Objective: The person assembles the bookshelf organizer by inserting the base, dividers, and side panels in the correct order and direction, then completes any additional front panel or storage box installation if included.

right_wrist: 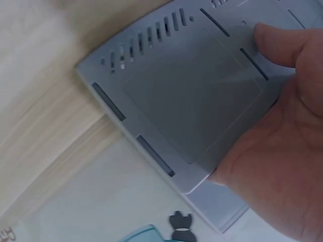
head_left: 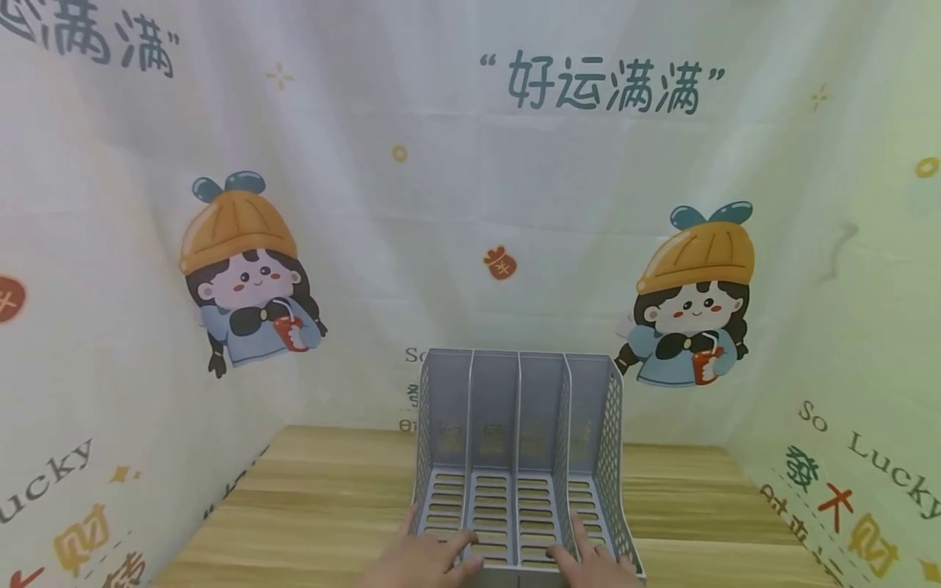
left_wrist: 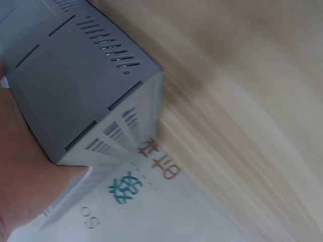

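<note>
A grey plastic magazine rack (head_left: 518, 408) with several upright slots and a slatted floor stands on the wooden table, facing me. My left hand (head_left: 422, 559) grips its front edge at the left corner. In the left wrist view, the left hand (left_wrist: 25, 166) wraps the edge of the grey panel, most of its fingers hidden. My right hand (head_left: 599, 565) holds the front edge at the right, some fingers reaching inside. The right wrist view shows the right hand (right_wrist: 282, 131) with its thumb against the panel's outer face and its other fingers hidden behind the edge.
The wooden table top (head_left: 316, 498) extends to the left and right of the rack. Behind it and on both sides hangs a pale printed cloth (head_left: 353, 286) with cartoon figures and lettering; the rack's back stands close to it.
</note>
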`<state>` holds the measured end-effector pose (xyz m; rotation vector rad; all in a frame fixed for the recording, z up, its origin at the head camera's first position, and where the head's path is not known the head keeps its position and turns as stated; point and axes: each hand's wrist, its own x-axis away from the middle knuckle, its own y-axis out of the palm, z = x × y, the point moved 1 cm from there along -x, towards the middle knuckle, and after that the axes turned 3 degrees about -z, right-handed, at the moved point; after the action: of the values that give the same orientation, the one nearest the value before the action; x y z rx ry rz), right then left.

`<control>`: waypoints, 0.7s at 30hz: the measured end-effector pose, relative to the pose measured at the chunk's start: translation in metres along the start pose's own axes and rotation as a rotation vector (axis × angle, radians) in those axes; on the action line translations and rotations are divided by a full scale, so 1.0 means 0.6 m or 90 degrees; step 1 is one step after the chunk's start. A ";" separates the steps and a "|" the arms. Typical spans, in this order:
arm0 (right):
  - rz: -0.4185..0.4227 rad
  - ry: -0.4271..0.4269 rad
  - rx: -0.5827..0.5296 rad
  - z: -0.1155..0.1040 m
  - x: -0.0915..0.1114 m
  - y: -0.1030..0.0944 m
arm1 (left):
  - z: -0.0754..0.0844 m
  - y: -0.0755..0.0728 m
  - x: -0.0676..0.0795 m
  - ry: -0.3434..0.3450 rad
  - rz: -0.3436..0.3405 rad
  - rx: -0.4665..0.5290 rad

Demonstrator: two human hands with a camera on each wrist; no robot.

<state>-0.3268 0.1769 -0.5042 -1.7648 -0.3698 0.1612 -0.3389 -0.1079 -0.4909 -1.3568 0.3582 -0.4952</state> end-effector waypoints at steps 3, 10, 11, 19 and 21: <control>-0.019 -0.006 -0.001 -0.007 -0.011 -0.031 | 0.010 -0.026 -0.013 -0.012 0.006 -0.011; -0.026 0.001 -0.017 -0.003 -0.042 -0.051 | -0.009 -0.037 -0.060 -0.046 -0.014 -0.009; -0.027 0.001 -0.015 -0.004 -0.043 -0.053 | -0.011 -0.037 -0.063 -0.049 -0.016 -0.007; -0.026 0.001 -0.022 -0.009 -0.038 -0.067 | -0.010 -0.047 -0.068 -0.043 -0.027 0.013; -0.022 0.001 -0.030 -0.007 -0.038 -0.066 | -0.010 -0.047 -0.069 -0.041 -0.025 0.011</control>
<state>-0.3534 0.1728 -0.4672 -1.8035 -0.4061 0.1268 -0.3807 -0.0947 -0.4661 -1.3617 0.2746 -0.4847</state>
